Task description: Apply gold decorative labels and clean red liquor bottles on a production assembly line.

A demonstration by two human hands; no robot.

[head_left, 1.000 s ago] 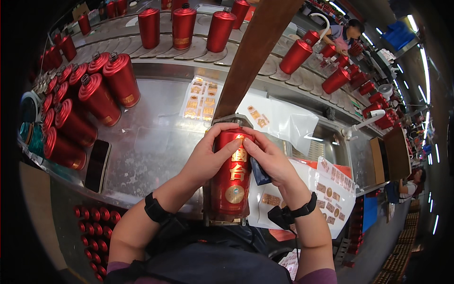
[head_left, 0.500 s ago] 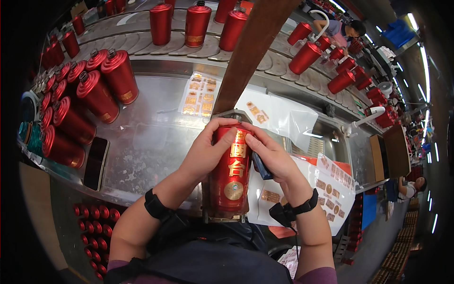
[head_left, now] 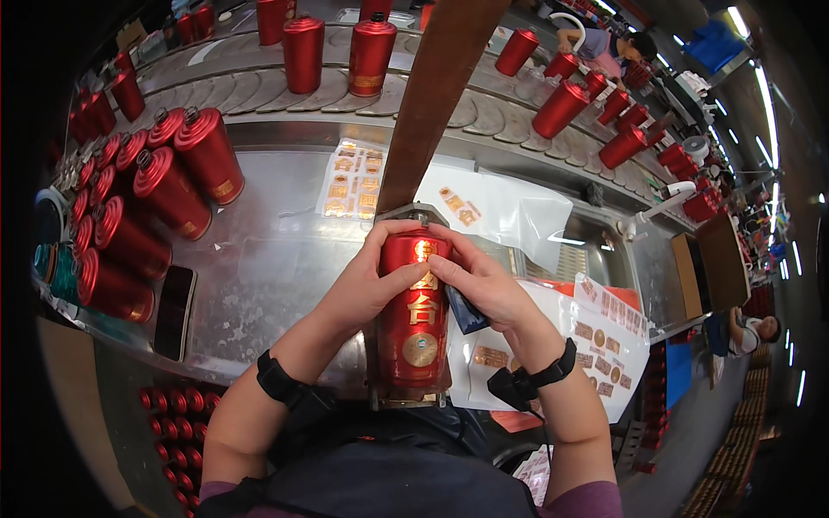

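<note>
A red bottle [head_left: 402, 332] with large gold characters and a round gold emblem lies face up in a metal holder [head_left: 373, 380] in front of me, its capped end away from me. My left hand [head_left: 373, 281] wraps the left side of its far part, thumb pressed on the gold lettering. From the other side my right hand [head_left: 484, 289] closes round the same part, its thumb meeting the left thumb on the lettering. A dark blue flat piece [head_left: 465, 311] sticks out beneath the right palm; its kind I cannot make out.
Several red bottles [head_left: 173, 194] crowd the metal table's left, beside a phone [head_left: 175, 311]. Gold sticker sheets [head_left: 352, 180] lie beyond and right of the holder. A brown post [head_left: 440, 86] rises before a bottle-carrying conveyor [head_left: 259, 95]. A sink [head_left: 596, 246] is right; a person [head_left: 604, 47] works beyond.
Both thumbs have slid toward me along the gold lettering, and the right one has come in closer to the left. Bottles on the conveyor have shifted right. My view has moved slightly.
</note>
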